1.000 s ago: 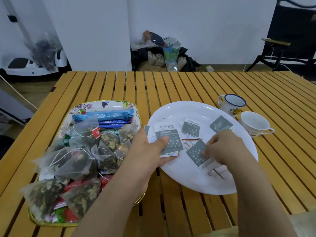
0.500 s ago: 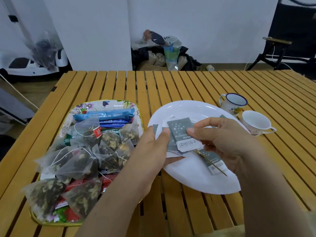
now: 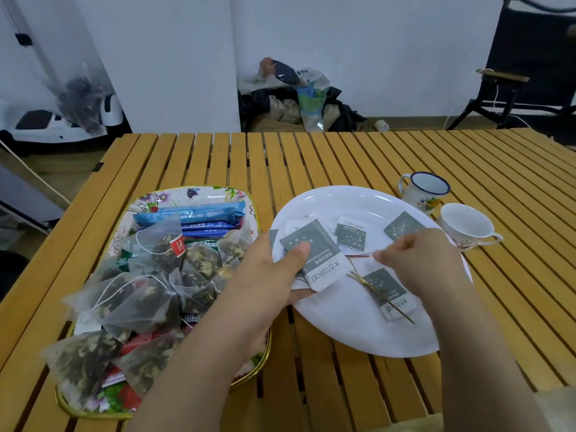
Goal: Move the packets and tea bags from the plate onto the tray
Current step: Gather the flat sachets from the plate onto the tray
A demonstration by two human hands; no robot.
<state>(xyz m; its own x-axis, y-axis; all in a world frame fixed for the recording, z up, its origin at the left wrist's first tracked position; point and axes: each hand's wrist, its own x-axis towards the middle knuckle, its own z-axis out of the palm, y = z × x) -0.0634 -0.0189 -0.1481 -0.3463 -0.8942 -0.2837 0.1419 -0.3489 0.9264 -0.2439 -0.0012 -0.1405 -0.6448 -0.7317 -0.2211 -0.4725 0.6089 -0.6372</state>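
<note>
A white plate [image 3: 346, 325] lies right of a floral tray [image 3: 199, 194] heaped with mesh tea bags [image 3: 137, 294] and blue stick packets [image 3: 199, 215]. My left hand [image 3: 268, 275] grips a stack of grey-and-white sugar packets [image 3: 318, 254] over the plate's left rim, thumb pressed on top. My right hand [image 3: 417, 260] hovers over the plate's middle with fingers curled downward and nothing visibly in it. Loose grey packets lie on the plate: one at the centre back [image 3: 350, 236], one at the right back [image 3: 402, 226], one near the front [image 3: 389, 291] under a thin wooden stick [image 3: 378, 293].
Two enamel cups stand right of the plate, a blue-rimmed mug [image 3: 422, 191] and a white cup [image 3: 466, 227]. The slatted wooden table [image 3: 311, 157] extends behind. A folding chair [image 3: 530, 73] and bags [image 3: 299, 98] sit on the floor beyond.
My right hand laid a grey packet onto the stack in my left hand, let go, and moved back right over the plate. My left hand kept its place.
</note>
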